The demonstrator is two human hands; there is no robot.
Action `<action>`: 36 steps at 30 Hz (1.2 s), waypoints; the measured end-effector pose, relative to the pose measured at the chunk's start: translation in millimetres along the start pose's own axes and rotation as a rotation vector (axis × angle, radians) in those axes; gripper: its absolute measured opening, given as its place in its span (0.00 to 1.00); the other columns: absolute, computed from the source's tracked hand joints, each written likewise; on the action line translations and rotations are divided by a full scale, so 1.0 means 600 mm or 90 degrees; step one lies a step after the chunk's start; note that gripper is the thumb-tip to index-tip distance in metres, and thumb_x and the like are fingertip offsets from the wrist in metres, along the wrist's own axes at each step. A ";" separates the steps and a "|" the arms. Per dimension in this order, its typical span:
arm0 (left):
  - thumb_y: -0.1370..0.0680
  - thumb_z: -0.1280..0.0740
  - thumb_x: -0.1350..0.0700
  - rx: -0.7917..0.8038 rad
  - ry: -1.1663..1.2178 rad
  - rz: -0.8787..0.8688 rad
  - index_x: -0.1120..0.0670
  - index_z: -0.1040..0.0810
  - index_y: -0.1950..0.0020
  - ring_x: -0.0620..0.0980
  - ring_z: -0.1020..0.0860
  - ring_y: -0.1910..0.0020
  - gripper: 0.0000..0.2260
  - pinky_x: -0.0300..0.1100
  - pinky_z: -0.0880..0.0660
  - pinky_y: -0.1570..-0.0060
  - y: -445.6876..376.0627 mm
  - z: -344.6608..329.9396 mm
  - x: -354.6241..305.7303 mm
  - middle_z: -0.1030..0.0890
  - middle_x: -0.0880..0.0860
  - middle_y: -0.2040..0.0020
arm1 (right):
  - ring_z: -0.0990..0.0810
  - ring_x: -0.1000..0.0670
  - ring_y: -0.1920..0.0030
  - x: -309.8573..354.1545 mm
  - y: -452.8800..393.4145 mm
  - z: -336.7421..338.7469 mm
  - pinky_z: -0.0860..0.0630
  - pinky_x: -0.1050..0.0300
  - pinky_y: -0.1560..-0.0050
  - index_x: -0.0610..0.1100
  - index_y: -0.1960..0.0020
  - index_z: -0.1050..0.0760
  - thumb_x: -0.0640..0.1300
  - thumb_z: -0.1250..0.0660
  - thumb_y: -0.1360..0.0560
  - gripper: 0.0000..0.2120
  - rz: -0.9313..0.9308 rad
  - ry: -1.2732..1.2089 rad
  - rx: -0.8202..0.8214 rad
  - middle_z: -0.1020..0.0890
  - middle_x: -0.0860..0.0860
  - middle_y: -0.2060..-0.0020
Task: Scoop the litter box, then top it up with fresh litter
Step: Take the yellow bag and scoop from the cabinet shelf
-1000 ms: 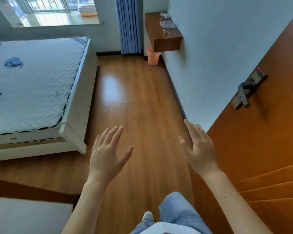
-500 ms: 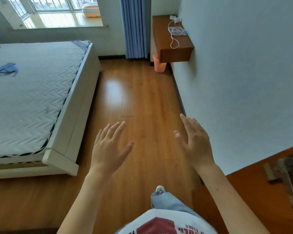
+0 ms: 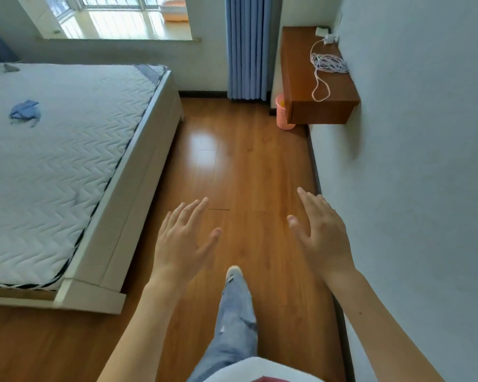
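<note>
The bed (image 3: 66,166), with its bare quilted mattress, fills the space left of the wooden floor (image 3: 246,166); a pale wall (image 3: 425,188) runs along the floor's far side from the bed; beyond the bed's foot a window sill (image 3: 122,28) stands bright, and a blue curtain (image 3: 246,45) hangs just right of it. A wooden shelf (image 3: 315,78) is fixed to the wall, well right of the bed, with a coil of white cable (image 3: 329,64) lying on top; a pink basket (image 3: 283,113) sits on the floor, partly under the shelf. A person's leg in blue jeans (image 3: 236,312) steps onto the floor near the bed's corner. The left hand (image 3: 182,241) and the right hand (image 3: 319,232) are both held out over the floor, right of the bed, fingers straight and spread — neither holds or touches anything. A small blue cloth (image 3: 25,111) lies crumpled on the mattress. No litter box, scoop or litter shows in this view — where they are cannot be told.
</note>
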State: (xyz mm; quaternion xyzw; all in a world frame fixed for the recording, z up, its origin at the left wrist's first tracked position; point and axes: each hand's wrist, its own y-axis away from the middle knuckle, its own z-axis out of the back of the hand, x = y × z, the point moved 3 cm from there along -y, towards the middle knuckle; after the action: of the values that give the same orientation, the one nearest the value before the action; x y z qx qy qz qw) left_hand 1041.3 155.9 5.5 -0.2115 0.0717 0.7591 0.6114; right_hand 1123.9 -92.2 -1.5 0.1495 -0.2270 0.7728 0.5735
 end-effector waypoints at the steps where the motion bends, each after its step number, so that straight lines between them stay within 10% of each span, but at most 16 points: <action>1: 0.24 0.47 0.35 -0.001 0.003 0.005 0.44 0.40 0.25 0.48 0.42 0.25 0.29 0.51 0.43 0.27 -0.033 -0.008 0.011 0.33 0.46 0.27 | 0.38 0.48 0.26 0.002 -0.038 -0.017 0.36 0.42 0.29 0.53 0.25 0.41 0.63 0.51 0.22 0.29 0.004 -0.001 0.005 0.33 0.52 0.28; 19: 0.24 0.45 0.38 -0.180 -0.030 0.116 0.43 0.38 0.27 0.49 0.36 0.29 0.26 0.53 0.34 0.32 -0.647 0.081 0.256 0.31 0.45 0.29 | 0.40 0.49 0.25 0.269 -0.748 -0.196 0.42 0.43 0.26 0.51 0.25 0.40 0.58 0.46 0.22 0.27 0.275 -0.043 0.059 0.32 0.50 0.28; 36: 0.24 0.49 0.37 -0.288 -0.132 0.631 0.48 0.38 0.25 0.51 0.38 0.27 0.29 0.50 0.42 0.27 -0.756 0.089 0.433 0.33 0.50 0.27 | 0.47 0.52 0.24 0.555 -1.083 -0.484 0.51 0.51 0.24 0.53 0.23 0.47 0.60 0.47 0.21 0.29 0.726 -0.065 0.372 0.39 0.53 0.25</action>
State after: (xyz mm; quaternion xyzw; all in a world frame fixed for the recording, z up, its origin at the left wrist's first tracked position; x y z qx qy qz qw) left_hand 1421.5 518.7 15.0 -0.2028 -0.0628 0.9693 0.1242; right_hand 1653.3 487.5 31.4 0.1921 -0.0781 0.9783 -0.0031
